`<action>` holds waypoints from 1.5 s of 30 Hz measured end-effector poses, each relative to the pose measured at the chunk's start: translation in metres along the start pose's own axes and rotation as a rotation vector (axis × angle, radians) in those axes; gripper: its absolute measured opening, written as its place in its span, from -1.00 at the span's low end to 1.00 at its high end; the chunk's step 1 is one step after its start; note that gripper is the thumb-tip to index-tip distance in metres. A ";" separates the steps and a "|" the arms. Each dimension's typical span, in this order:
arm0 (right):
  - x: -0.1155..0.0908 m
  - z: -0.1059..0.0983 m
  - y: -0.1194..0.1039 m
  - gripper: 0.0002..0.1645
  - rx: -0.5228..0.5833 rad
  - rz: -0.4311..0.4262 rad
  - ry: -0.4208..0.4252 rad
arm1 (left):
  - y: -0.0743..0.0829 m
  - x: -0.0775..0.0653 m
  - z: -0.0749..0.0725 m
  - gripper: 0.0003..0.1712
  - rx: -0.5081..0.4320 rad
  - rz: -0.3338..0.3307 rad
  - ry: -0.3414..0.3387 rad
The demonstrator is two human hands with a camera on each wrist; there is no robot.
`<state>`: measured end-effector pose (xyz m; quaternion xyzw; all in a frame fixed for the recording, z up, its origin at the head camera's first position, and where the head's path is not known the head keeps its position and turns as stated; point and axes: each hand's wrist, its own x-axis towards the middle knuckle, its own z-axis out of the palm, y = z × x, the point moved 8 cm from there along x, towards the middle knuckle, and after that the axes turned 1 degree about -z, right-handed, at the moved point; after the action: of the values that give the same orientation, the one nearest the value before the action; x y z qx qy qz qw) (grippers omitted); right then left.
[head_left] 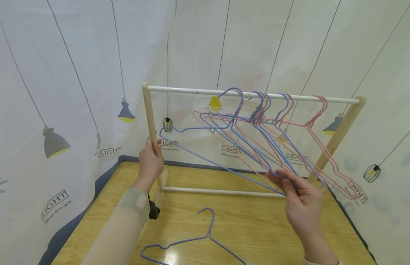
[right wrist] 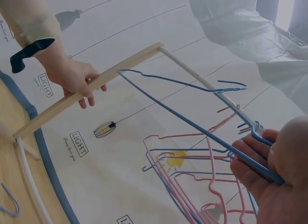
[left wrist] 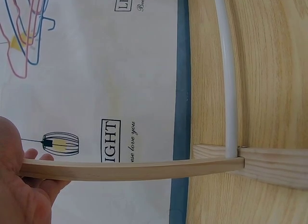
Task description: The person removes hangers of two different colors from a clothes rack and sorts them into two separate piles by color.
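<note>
My left hand [head_left: 152, 160] grips the left wooden post [left wrist: 120, 171] of a small clothes rack, fingers wrapped round it. With thumb and fingers my right hand [head_left: 304, 204] holds the lower right corner of a blue wire hanger [head_left: 205, 128]. That hanger's hook lies over the white top rail [head_left: 191, 90], left of the other hangers, and its body slants toward me. Behind it hang several blue and pink hangers, overlapping; one pink hanger [head_left: 322, 147] is farthest right. The right wrist view shows the held hanger [right wrist: 192, 121] lying across my right fingers.
Another blue hanger [head_left: 211, 221] lies on the wooden table [head_left: 257, 235] in front of the rack. A white lower bar [head_left: 205, 191] joins the rack's feet. The right post [head_left: 340, 129] stands beyond the hangers. A lamp-printed cloth [head_left: 92, 36] encloses the table.
</note>
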<state>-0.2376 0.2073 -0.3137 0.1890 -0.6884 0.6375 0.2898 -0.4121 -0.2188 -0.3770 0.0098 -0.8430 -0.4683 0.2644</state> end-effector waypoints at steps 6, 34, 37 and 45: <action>-0.018 -0.013 0.007 -0.69 0.001 0.085 -0.026 | -0.002 0.001 0.002 -0.40 0.014 0.007 -0.002; -0.123 -0.041 0.088 -0.66 0.372 0.406 -0.264 | -0.001 0.001 0.001 -0.43 0.018 0.021 0.000; -0.134 -0.041 0.097 -0.64 0.504 0.436 -0.277 | -0.001 0.002 0.001 -0.41 0.014 0.022 0.001; -0.149 -0.046 0.108 -0.58 0.621 0.408 -0.346 | -0.001 0.001 0.001 -0.40 0.007 0.004 -0.007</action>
<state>-0.1851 0.2491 -0.4908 0.2316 -0.5251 0.8183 -0.0332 -0.4140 -0.2190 -0.3782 0.0075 -0.8457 -0.4647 0.2623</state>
